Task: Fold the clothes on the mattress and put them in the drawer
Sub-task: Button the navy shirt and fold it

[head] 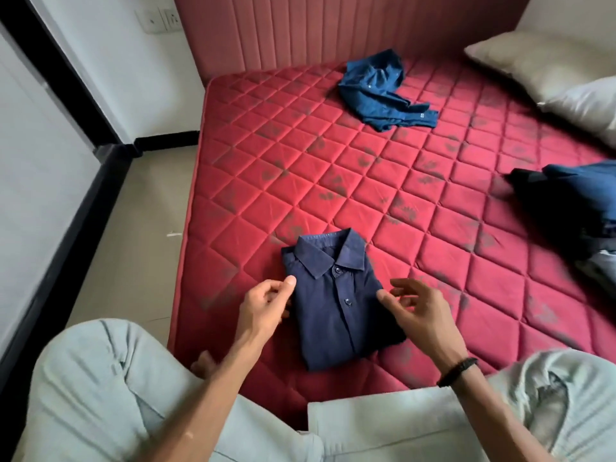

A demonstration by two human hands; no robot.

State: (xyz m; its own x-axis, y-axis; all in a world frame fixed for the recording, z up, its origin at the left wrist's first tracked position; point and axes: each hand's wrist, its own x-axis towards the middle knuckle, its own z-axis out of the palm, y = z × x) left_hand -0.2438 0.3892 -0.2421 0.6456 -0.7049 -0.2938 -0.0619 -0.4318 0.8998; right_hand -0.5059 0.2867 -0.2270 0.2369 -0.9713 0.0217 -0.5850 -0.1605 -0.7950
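Navy shirt [336,301] sits folded, collar up and buttoned, on the near edge of the red quilted mattress [383,181]. Left hand [263,305] hovers at its left side, fingers loosely curled, gripping nothing; right hand [420,308] hangs at the right side, fingers spread and relaxed, empty too. Far back near the headboard [300,28] lies a crumpled blue shirt [383,91], and more dark clothes [573,205] are heaped at the right edge beside the pillows [546,68].

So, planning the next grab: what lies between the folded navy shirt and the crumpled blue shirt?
Only bare red mattress between folded navy shirt and crumpled blue shirt, in the head view.
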